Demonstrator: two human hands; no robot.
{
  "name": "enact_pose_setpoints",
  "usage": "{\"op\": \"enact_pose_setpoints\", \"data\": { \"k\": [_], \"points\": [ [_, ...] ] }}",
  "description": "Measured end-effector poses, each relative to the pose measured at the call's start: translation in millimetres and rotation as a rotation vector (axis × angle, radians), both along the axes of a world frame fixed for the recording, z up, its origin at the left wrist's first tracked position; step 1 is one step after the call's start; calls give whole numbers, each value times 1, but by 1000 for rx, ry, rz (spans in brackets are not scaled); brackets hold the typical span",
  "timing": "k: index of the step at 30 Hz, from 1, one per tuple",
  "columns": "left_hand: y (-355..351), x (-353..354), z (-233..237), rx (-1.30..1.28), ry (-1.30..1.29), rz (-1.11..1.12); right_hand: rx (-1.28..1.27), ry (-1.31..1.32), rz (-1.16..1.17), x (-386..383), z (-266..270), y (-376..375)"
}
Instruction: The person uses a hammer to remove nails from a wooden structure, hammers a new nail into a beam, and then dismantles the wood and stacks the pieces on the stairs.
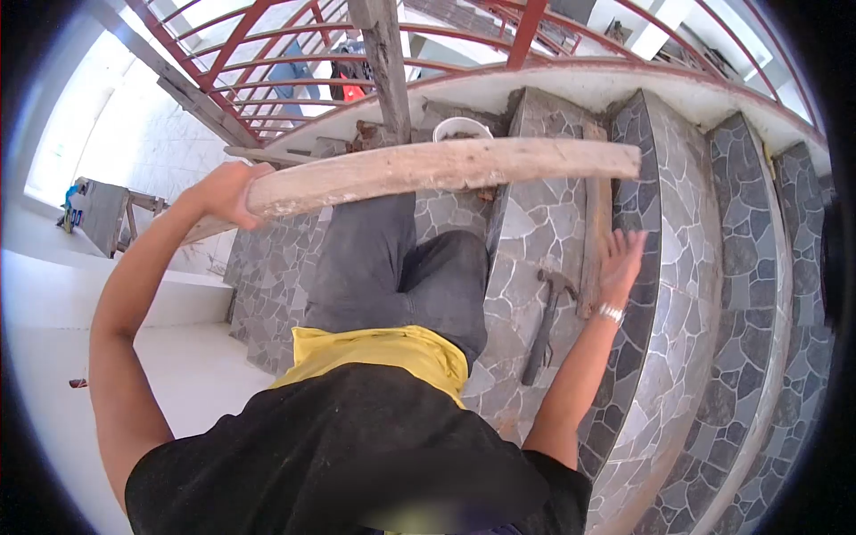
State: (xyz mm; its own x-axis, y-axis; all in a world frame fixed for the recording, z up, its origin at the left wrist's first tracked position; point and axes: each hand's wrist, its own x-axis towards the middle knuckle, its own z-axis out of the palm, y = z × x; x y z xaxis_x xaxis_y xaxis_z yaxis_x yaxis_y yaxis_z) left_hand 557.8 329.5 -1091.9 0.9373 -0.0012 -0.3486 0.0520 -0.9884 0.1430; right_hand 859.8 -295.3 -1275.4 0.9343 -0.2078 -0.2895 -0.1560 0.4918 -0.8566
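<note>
My left hand (pixel 234 192) is closed around the left end of a thick wooden plank (pixel 446 166), which stretches across in front of me above my legs. The plank's right end hangs free over the stairs. Below that end, my right hand (pixel 620 267) is apart from the plank, fingers spread and holding nothing. Beside the right hand, a narrow wooden board (pixel 596 223) lies along a stair tread. A claw hammer (pixel 547 325) with a dark handle rests on the stone-patterned step, left of my right forearm.
Stone-patterned stairs (pixel 682 285) rise to the right. A red metal railing (pixel 526 36) runs along the far side, with an upright wooden post (pixel 383 71) before it. A white bucket (pixel 463 128) stands behind the plank. A wooden stand (pixel 109 214) is at far left.
</note>
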Motion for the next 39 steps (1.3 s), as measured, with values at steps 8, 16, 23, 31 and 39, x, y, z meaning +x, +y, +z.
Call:
{"op": "enact_pose_setpoints", "data": {
  "k": [8,16,23,31,39],
  "points": [
    [31,14,-56,-169,-227,-44,300,-555,-208,-23,113,-11],
    [-36,29,-84,-330,-895,358,-97,-368,-466,-161,103,-78],
    [-101,77,-178,-1992,-255,1190,-69,-308,-660,-243,93,-63],
    [-107,144,-151,-1876,-467,1110,-97,-306,-601,-263,124,-61],
    [-3,213,-140,-1947,-524,1249,-143,-98,95,-249,92,-45]
  ]
}}
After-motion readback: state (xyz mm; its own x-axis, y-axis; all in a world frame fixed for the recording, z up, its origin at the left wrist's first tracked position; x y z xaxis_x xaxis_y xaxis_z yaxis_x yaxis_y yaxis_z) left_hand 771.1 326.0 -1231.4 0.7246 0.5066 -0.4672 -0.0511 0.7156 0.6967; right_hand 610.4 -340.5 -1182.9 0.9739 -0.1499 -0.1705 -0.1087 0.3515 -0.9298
